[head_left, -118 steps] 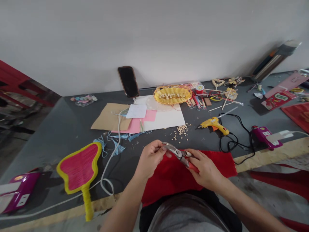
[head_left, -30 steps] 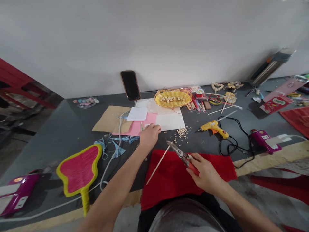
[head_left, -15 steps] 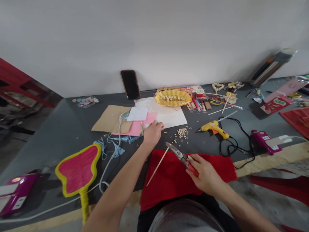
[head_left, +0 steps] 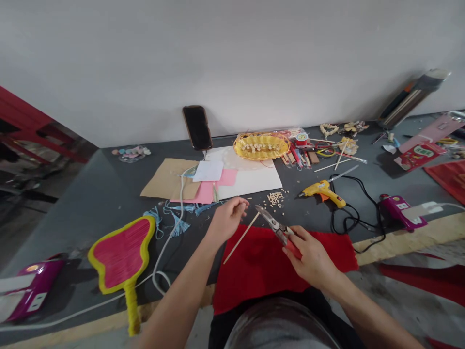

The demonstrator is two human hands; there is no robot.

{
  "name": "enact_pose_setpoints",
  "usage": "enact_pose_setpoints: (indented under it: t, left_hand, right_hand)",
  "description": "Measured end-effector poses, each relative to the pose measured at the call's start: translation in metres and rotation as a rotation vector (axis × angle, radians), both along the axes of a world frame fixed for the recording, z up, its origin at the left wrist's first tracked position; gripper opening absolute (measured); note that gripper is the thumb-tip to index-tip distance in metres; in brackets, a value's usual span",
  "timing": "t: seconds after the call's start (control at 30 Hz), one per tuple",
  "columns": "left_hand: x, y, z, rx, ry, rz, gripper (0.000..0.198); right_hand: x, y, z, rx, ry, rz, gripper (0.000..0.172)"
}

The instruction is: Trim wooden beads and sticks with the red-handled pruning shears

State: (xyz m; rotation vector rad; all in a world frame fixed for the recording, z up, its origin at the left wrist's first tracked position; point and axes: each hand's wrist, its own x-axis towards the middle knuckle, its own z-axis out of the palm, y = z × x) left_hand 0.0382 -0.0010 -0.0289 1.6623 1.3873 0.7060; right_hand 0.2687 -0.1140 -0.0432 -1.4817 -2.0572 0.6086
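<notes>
In my right hand (head_left: 308,257) is a pair of red-handled pruning shears (head_left: 272,224), its metal jaws pointing up and left. A thin wooden stick (head_left: 241,237) slants over the red cloth (head_left: 261,271), its upper end close to the jaws; I cannot tell whether they touch it. My left hand (head_left: 229,218) is just left of that end, fingers curled together, and whatever may be in them is hidden. Beyond the jaws, a small heap of cut wooden bits (head_left: 275,198) lies on the dark table (head_left: 80,208).
A yellow glue gun (head_left: 323,190) with a black cord lies at right. Behind are a yellow basket (head_left: 261,147), papers (head_left: 250,182) and a leaning phone (head_left: 197,127). On the left lie blue tassels (head_left: 179,227), a pink-and-yellow fan (head_left: 121,254) and a white cable (head_left: 158,261).
My left hand has drawn back toward me from the edge of the papers. The shears and the stick have shifted slightly up and right, still close together.
</notes>
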Motion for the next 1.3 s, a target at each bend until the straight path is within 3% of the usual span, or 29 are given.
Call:
enact_pose_setpoints:
  t: [0.1,0.2,0.43,0.57,0.77,1.07,1.3]
  left_hand:
    - [0.009,-0.025,0.009,-0.205,-0.285,0.016,0.031]
    - [0.018,-0.037,0.015,-0.238,-0.378,0.029,0.029]
    - [0.02,-0.045,0.011,-0.094,-0.319,0.146,0.019]
    - [0.018,-0.047,0.007,-0.216,-0.487,0.134,0.021]
    - [0.016,-0.047,0.013,-0.46,-0.677,0.126,0.029]
    - [0.014,-0.045,0.018,-0.538,-0.67,0.066,0.029]
    - [0.022,-0.05,0.013,-0.35,-0.535,0.093,0.026]
  right_hand:
    - [-0.001,0.003,0.0,0.003,-0.034,0.006,0.018]
    - [-0.003,0.002,0.001,-0.004,-0.072,0.01,0.021]
    - [-0.005,-0.001,0.003,0.025,-0.124,0.047,0.021]
    - [-0.004,-0.002,0.004,0.029,-0.136,0.098,0.023]
    - [0.001,-0.001,0.009,0.043,-0.105,0.145,0.027]
    - [0.002,-0.007,0.009,0.005,-0.039,0.149,0.024]
    - [-0.002,-0.011,0.005,-0.095,-0.045,0.091,0.021]
